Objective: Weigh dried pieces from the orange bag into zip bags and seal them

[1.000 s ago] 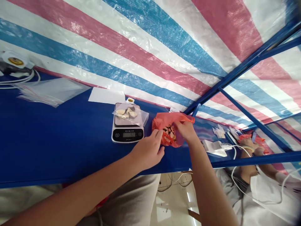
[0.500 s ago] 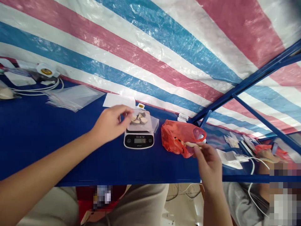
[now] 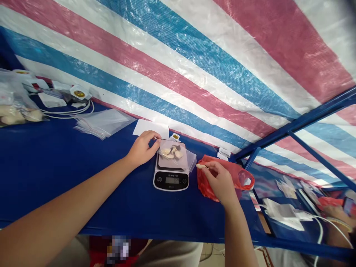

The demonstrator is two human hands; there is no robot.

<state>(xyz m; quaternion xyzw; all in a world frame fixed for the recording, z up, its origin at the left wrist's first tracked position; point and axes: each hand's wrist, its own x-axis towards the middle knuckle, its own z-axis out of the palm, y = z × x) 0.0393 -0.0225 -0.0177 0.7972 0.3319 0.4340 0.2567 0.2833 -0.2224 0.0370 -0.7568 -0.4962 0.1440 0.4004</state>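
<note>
On the kitchen scale (image 3: 171,180) lies a clear plastic bag (image 3: 191,158) with several pale, dark-edged dried slices (image 3: 174,151) in it. My left hand (image 3: 145,147) is at the scale's left side, thumb and fingers closed on the bag's edge. Between the thumb and fingers of my right hand (image 3: 219,181) is a pale dried slice (image 3: 201,166), held just right of the scale. Behind that hand sits a red plastic bag (image 3: 239,174), partly covered by it. The scale's display is lit, but its digits are too blurred to read.
Flat clear zip bags (image 3: 104,124) and a white paper (image 3: 150,128) lie left of the scale. Further left are cables and a filled clear bag (image 3: 19,111). A blue frame bar (image 3: 278,131) crosses at right; beyond it is another person's hand (image 3: 338,214).
My right hand has moved left from the red bag towards the scale with the pale slice. My left hand stays at the clear bag's edge. The view has shifted.
</note>
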